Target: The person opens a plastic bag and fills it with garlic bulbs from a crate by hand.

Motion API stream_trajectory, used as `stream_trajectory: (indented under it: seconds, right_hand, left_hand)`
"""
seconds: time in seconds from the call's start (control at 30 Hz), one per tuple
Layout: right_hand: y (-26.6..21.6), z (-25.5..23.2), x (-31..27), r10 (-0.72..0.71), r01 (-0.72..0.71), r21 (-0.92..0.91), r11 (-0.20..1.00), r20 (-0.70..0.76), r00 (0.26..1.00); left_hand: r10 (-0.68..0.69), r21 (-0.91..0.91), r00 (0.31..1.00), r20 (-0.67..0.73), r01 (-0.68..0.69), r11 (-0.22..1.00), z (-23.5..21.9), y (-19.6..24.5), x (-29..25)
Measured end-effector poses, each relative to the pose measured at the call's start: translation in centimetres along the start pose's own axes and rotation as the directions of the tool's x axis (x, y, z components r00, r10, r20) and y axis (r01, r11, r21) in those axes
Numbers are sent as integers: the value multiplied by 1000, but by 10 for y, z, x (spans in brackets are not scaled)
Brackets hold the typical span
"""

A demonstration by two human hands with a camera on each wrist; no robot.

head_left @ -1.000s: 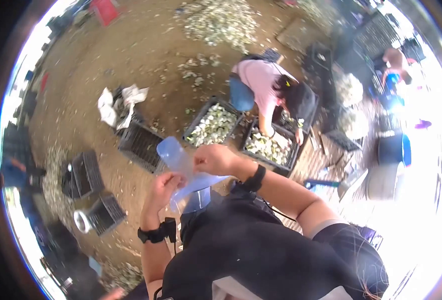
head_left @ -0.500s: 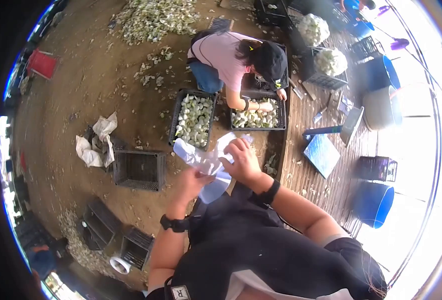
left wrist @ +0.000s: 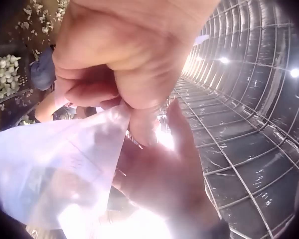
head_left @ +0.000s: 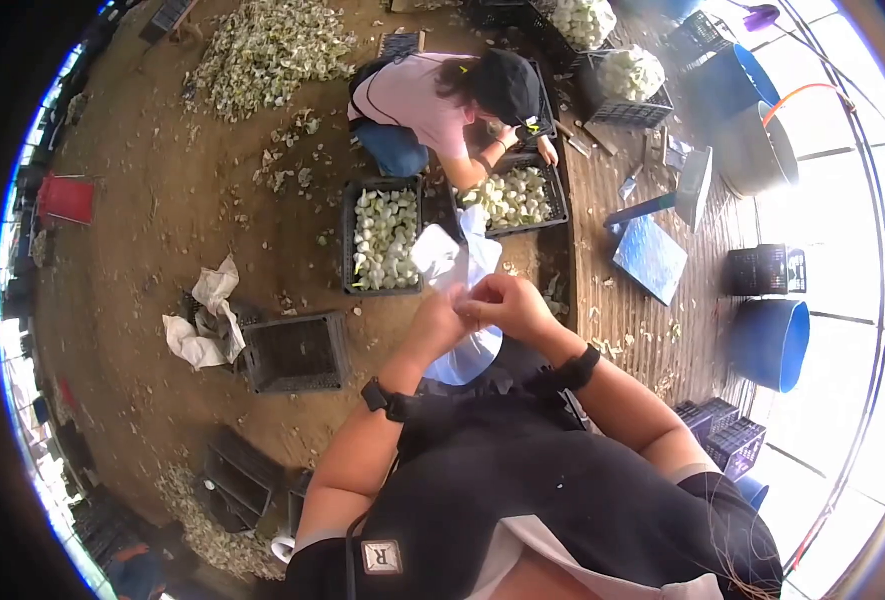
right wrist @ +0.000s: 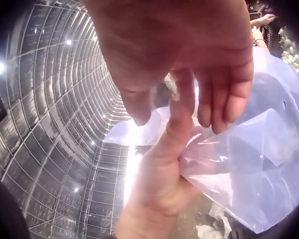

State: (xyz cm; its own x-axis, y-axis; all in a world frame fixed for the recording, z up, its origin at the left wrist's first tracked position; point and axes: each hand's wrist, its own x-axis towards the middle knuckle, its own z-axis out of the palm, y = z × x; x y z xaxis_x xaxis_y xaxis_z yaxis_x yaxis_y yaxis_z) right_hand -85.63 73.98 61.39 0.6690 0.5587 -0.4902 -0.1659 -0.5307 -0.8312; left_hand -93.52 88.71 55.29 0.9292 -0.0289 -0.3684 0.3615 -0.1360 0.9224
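Observation:
A bluish see-through plastic bag (head_left: pixel 468 360) hangs from my hands in front of my waist, with two loose flaps sticking out beyond the fingers. My left hand (head_left: pixel 436 322) pinches gathered plastic between thumb and curled fingers, clearest in the left wrist view, where the bag (left wrist: pixel 45 159) spreads away from the fingertips. My right hand (head_left: pixel 515 306) meets it from the other side. In the right wrist view its thumb and fingers bend around the left fingertips, close over the bag (right wrist: pixel 284 144). I cannot tell whether the right fingertips grip the plastic.
A person (head_left: pixel 413 105) in pink crouches ahead, reaching over a black crate (head_left: pixel 563 215) of whitish bulb-like pieces. Beside it stands another filled crate (head_left: pixel 348 240). At left are a black crate (head_left: pixel 343 350) and a white sack (head_left: pixel 195 345). Blue tubs (head_left: pixel 778 345) line the right.
My hands have come together, fingertips meeting, where the right was farther out on the plastic. The bag has shifted shape and hangs lower. The head view has turned; the crouching person's arms have moved.

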Motion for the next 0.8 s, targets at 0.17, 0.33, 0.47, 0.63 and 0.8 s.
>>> stream_trajectory:
  seconds: [0.17,0.33,0.47,0.63,0.8]
  right_hand:
    - [11,-22,-4,-115,119,102,988,-42,993]
    - [7,-42,-18,-186,189,174,966,-31,982]
    - [0,-55,-23,-228,226,204,952,-16,974]
    - [3,-65,-22,-272,252,314,915,20,962]
    - [9,-80,-23,-288,240,351,905,90,953]
  left_hand:
    - [-15,-32,999,40,17,999,5,55,-16]
    - [29,-301,992,122,9,954,8,65,-21]
    - [61,-291,998,31,-49,956,15,78,-24]
    - [70,-60,993,-95,-76,995,20,98,-28]
    - [-27,-198,998,-49,17,980,28,93,-16]
